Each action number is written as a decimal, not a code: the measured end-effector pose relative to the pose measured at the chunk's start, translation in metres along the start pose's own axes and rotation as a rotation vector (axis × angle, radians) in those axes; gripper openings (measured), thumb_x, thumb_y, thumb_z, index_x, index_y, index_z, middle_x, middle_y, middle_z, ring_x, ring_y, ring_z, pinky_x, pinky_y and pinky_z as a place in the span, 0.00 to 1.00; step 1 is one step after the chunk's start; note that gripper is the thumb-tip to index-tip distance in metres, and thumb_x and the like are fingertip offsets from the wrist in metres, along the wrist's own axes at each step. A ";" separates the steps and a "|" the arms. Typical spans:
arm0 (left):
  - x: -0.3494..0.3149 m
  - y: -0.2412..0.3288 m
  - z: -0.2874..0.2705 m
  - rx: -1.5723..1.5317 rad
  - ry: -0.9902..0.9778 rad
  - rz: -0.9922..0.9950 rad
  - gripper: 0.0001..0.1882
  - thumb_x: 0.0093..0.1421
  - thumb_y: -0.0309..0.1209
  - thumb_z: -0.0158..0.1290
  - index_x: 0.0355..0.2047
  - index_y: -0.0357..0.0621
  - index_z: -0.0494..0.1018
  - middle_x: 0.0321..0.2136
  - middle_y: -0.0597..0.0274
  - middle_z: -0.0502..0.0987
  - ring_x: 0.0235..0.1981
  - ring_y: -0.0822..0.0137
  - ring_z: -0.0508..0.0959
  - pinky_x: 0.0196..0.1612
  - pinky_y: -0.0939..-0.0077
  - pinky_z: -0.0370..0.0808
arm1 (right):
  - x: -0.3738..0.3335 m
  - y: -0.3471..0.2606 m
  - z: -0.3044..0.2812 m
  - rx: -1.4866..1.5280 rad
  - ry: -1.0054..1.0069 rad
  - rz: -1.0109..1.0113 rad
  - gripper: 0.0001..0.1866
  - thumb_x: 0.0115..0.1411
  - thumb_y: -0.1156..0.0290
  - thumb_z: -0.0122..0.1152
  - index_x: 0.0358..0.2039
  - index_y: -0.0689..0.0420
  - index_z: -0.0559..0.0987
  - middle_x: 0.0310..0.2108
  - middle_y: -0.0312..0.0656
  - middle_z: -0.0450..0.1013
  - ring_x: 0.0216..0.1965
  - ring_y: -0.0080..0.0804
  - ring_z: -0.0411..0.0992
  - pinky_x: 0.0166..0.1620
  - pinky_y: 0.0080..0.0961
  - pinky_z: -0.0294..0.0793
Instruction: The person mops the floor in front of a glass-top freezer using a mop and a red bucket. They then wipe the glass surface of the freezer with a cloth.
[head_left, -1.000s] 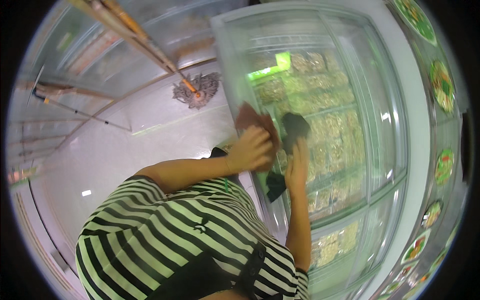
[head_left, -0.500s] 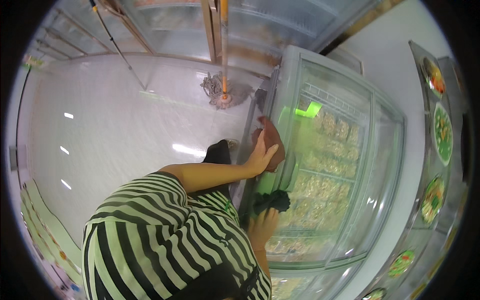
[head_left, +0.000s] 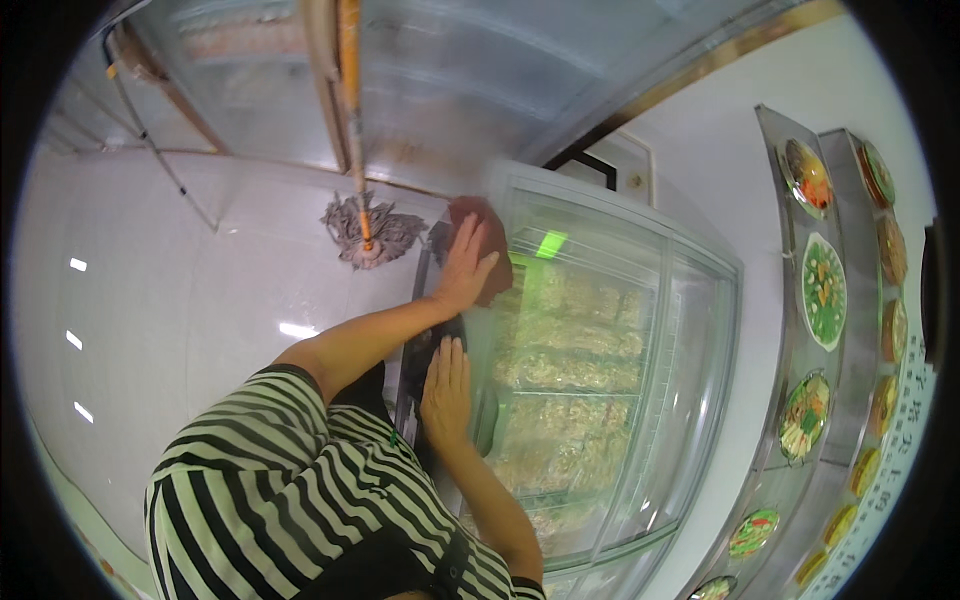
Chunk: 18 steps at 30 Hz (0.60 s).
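Note:
My left hand (head_left: 465,268) lies stretched out on a reddish-brown cloth (head_left: 490,272), thumb apart from the fingers. The cloth is spread over the far corner of a glass-topped chest freezer (head_left: 590,200), at its left edge. Nearer to me, my right hand (head_left: 447,395) rests with straight fingers along the same edge. A black cloth (head_left: 450,333) shows at its fingertips; the rest of that cloth is hidden. Under the glass, bagged pale food (head_left: 570,370) fills wire baskets.
A string mop (head_left: 370,235) with an orange handle stands on the pale floor (head_left: 200,270) beyond the freezer's left corner. Farther left leans a thin pole (head_left: 150,140). Glass doors (head_left: 450,100) run across the back. Food pictures (head_left: 823,290) hang on the right wall.
My left hand and the brown cloth have moved away from me along the freezer edge to its far corner. My right hand has also moved forward with the black cloth. The view has shifted.

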<state>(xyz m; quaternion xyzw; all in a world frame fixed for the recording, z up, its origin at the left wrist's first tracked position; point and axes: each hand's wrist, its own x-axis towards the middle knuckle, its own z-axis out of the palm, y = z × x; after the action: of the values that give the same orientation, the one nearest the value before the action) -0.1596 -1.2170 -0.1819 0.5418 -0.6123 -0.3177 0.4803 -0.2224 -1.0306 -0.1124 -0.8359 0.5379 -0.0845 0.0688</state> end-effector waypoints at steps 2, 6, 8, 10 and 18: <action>0.035 -0.005 -0.009 0.269 -0.070 0.241 0.28 0.64 0.37 0.45 0.60 0.35 0.58 0.65 0.49 0.51 0.67 0.52 0.47 0.67 0.58 0.44 | 0.031 0.023 -0.009 -0.013 0.014 -0.006 0.24 0.56 0.78 0.45 0.55 0.71 0.64 0.62 0.57 0.55 0.64 0.53 0.52 0.64 0.43 0.53; 0.093 0.013 -0.015 0.467 -0.375 0.491 0.26 0.64 0.40 0.42 0.58 0.34 0.61 0.64 0.54 0.55 0.67 0.59 0.49 0.68 0.59 0.41 | 0.070 0.096 0.001 0.205 0.225 0.058 0.26 0.52 0.82 0.48 0.54 0.65 0.65 0.61 0.58 0.56 0.63 0.55 0.53 0.63 0.47 0.53; 0.116 0.016 -0.003 0.491 -0.459 0.592 0.26 0.64 0.40 0.42 0.57 0.35 0.62 0.63 0.55 0.57 0.66 0.59 0.50 0.68 0.59 0.42 | 0.095 0.131 -0.009 0.238 0.368 0.079 0.26 0.49 0.84 0.49 0.51 0.65 0.69 0.58 0.57 0.60 0.61 0.56 0.56 0.62 0.49 0.53; 0.136 0.017 0.016 0.505 -0.471 0.595 0.27 0.64 0.40 0.43 0.58 0.36 0.61 0.63 0.56 0.57 0.67 0.60 0.50 0.68 0.60 0.42 | 0.116 0.159 -0.019 0.173 0.395 0.107 0.23 0.48 0.83 0.50 0.48 0.62 0.71 0.58 0.53 0.62 0.61 0.55 0.57 0.62 0.50 0.54; 0.192 0.049 0.131 0.532 -0.437 0.711 0.26 0.65 0.40 0.41 0.59 0.38 0.60 0.63 0.56 0.57 0.66 0.59 0.52 0.67 0.58 0.43 | 0.129 0.264 -0.047 -0.171 0.594 0.502 0.22 0.43 0.82 0.57 0.43 0.54 0.76 0.60 0.46 0.61 0.63 0.53 0.53 0.61 0.59 0.51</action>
<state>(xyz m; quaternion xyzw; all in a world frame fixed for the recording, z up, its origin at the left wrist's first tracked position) -0.2897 -1.4095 -0.1347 0.3240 -0.9055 -0.0730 0.2642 -0.4148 -1.2579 -0.1125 -0.6204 0.7271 -0.2580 -0.1411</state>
